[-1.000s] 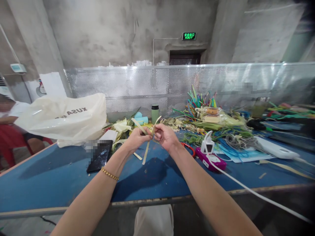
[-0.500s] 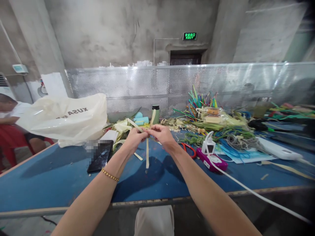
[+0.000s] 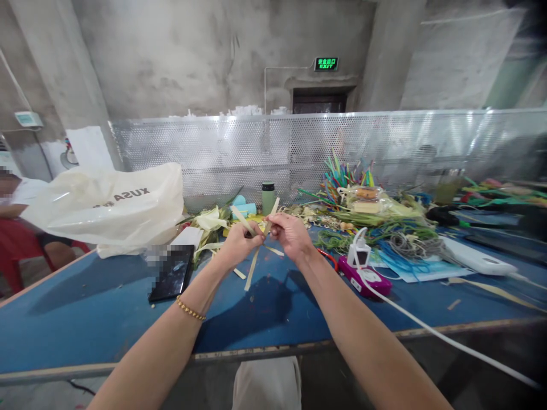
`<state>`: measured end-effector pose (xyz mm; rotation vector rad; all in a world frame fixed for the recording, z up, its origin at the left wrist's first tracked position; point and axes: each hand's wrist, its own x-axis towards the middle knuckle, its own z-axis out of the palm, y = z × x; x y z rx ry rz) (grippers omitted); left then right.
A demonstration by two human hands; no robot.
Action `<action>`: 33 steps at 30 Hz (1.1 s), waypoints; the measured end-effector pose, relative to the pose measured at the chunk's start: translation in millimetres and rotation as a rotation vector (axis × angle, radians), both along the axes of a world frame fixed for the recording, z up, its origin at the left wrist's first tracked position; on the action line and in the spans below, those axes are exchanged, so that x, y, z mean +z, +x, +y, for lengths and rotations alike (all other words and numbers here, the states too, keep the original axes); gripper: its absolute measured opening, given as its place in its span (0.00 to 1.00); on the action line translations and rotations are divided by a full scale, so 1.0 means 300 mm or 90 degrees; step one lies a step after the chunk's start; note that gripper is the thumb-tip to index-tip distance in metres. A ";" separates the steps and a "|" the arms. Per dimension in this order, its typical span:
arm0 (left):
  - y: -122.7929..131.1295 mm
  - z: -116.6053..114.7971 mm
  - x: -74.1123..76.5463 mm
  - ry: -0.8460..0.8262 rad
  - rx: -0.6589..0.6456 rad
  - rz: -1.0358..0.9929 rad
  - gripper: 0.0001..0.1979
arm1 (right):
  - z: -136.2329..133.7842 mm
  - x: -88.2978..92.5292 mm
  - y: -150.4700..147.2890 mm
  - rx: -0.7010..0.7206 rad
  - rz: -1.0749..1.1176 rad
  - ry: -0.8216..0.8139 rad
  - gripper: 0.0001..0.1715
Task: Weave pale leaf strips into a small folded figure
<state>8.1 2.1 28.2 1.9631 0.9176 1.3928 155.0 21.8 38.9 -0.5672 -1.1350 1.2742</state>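
Observation:
Pale, flat plant strips (image 3: 252,270) cross between my two hands above the blue table (image 3: 239,330). My left hand (image 3: 243,241), with a gold bead bracelet on its wrist, pinches the strips where they cross. The fingers of my right hand (image 3: 287,232) are closed on the strips just to the right, near an end that points up. One end slants up to the left over my left hand, and another hangs down toward the table. The fingertips partly hide the crossing.
A black tablet (image 3: 171,273) and a large cream bag (image 3: 115,205) lie left. Behind my hands stands a green bottle (image 3: 268,199). Right are red-handled scissors (image 3: 328,259), a purple power socket (image 3: 365,279) with a white cable, and piled cords (image 3: 410,245). A person sits far left.
The lower strip end has swung to the left and the upper end leans further right. My right hand has turned, its fingers more curled. The view has shifted slightly.

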 end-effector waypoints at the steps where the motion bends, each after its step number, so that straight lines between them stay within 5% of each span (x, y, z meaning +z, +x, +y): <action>1: -0.001 0.001 0.000 0.004 0.000 0.010 0.03 | 0.001 0.004 0.006 0.010 0.008 -0.008 0.09; 12: 0.000 -0.046 0.029 -0.003 -0.105 0.088 0.02 | 0.022 0.038 0.055 -0.026 0.133 -0.090 0.03; 17: -0.004 -0.037 0.027 -0.057 -0.130 0.025 0.04 | 0.039 0.036 0.064 -0.009 0.142 -0.102 0.10; 20: -0.007 -0.023 0.021 -0.128 -0.139 -0.087 0.07 | 0.040 0.029 0.067 -0.065 0.081 -0.065 0.18; 23: -0.010 -0.006 0.012 -0.171 -0.119 -0.191 0.09 | 0.019 0.018 0.047 -0.078 -0.122 0.007 0.27; 27: -0.013 0.005 0.004 -0.178 -0.115 -0.216 0.09 | -0.022 0.007 -0.004 -0.115 -0.322 0.185 0.25; 33: -0.011 -0.012 0.015 -0.192 -0.192 -0.216 0.10 | -0.012 -0.007 -0.015 -0.022 -0.213 0.131 0.19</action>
